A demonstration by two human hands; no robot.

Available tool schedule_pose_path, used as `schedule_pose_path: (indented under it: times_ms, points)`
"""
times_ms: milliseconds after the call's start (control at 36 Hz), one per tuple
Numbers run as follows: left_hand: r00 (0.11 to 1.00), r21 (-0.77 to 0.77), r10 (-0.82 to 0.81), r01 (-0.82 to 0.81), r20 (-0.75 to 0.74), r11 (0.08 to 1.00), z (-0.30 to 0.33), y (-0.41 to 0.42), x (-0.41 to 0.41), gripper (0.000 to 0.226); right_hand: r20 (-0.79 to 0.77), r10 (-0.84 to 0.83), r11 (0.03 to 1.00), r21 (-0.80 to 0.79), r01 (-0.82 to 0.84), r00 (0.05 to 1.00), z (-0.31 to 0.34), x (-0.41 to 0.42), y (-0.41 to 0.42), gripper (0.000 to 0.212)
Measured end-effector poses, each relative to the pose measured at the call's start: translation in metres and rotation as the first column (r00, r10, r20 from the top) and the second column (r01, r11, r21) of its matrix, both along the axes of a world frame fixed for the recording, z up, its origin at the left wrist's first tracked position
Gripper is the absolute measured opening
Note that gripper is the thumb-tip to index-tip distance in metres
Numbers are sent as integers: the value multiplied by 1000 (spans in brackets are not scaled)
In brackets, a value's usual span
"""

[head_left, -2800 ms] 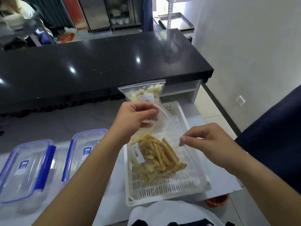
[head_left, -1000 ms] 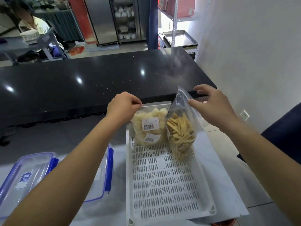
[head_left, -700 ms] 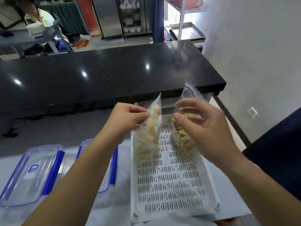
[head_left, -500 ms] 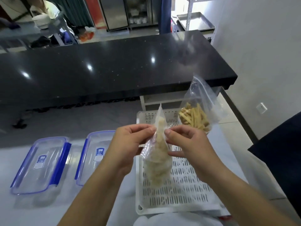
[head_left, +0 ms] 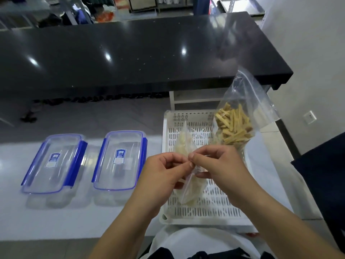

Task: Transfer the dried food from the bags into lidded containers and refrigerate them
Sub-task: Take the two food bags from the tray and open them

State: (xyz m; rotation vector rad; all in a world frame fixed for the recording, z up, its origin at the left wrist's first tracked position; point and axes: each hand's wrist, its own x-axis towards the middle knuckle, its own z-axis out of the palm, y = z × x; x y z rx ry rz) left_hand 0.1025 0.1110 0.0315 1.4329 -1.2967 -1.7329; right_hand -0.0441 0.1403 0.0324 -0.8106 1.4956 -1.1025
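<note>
While both hands pinch it, the bag of pale pieces (head_left: 188,191) hangs over the white tray (head_left: 209,212).
Left hand (head_left: 164,176) and right hand (head_left: 218,169) grip its top; the bag of yellow sticks (head_left: 233,128) sits just past the right hand, two lidded boxes (head_left: 119,159) left of the left hand.

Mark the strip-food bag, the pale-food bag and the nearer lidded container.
strip-food bag (head_left: 234,126), head view, on the yellow strips inside.
pale-food bag (head_left: 192,191), head view, on its lower bulge.
nearer lidded container (head_left: 119,161), head view, on the lid's label.

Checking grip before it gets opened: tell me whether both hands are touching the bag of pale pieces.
Touching. The head view shows the left hand and right hand pinching the top edge of the bag of pale pieces between fingertips, above the white slotted tray.
</note>
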Motion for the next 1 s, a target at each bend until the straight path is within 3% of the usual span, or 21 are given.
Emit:
schedule_pose_path:
  times_ms: [250,389,500,1000]
  points:
    - [999,52,34,-32,-41,998,2,7,10,10,117,38,996,76,-47,992,-1,-7,-1,10]
    - [993,-49,113,-111,36,993,-2,6,14,16,105,59,995,72,-67,993,-2,-7,-2,8]
    - [995,-76,64,-58,75,995,0,5,15,27,129,87,993,71,-97,988,-1,-9,-2,9]
    - [999,-58,7,-5,39,998,7,7,10,28,120,108,992,48,-114,987,-1,-14,5,9]
